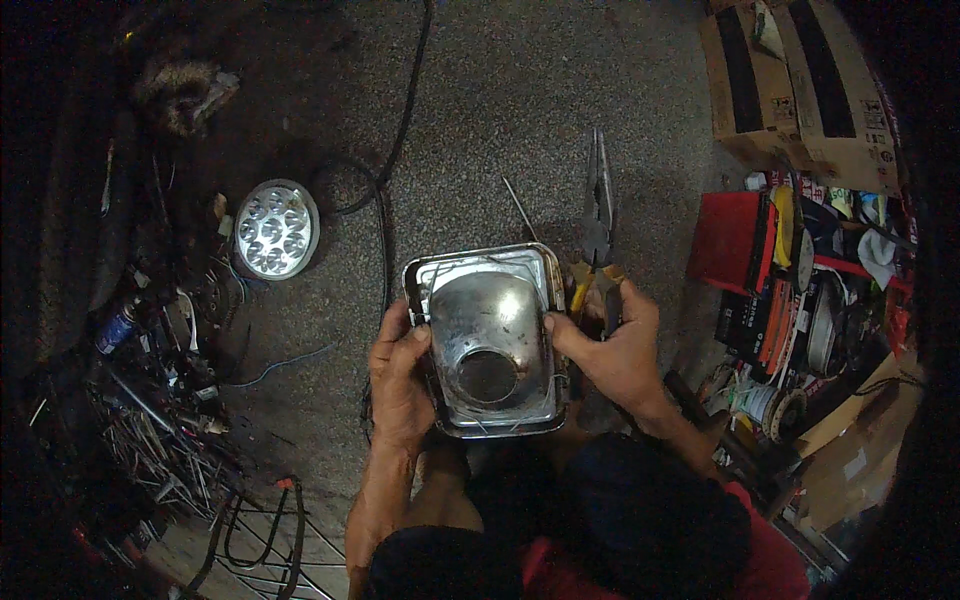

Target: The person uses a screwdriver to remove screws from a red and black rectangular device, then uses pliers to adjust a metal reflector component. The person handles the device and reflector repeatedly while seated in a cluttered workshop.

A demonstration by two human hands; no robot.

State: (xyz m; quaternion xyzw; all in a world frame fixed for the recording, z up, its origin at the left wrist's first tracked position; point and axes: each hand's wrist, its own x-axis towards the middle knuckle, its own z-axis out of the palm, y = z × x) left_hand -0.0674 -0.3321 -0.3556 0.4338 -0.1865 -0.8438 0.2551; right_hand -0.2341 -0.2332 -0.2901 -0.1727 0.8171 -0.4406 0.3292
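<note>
Between my hands is a rectangular, shiny metal headlamp reflector (480,315), with a rounded bowl and a round dark hole near its lower end. My left hand (400,375) grips its left rim, thumb on top. On the right rim, the thumb of my right hand (620,355) presses down. Long-nose pliers (598,215) with yellow handles are also held in that right hand, their jaws pointing away from me. The right fingers are partly hidden by the handles. Just beyond the reflector, a thin metal rod (519,206) lies on the speckled floor.
A round multi-LED lamp (276,230) lies to the left, by a black cable (410,95). Scattered tools and scrap metal (165,450) fill the left side. At right are cardboard boxes (790,80), a red box (730,240) and wire spools (775,405). A wire rack (265,540) stands lower left.
</note>
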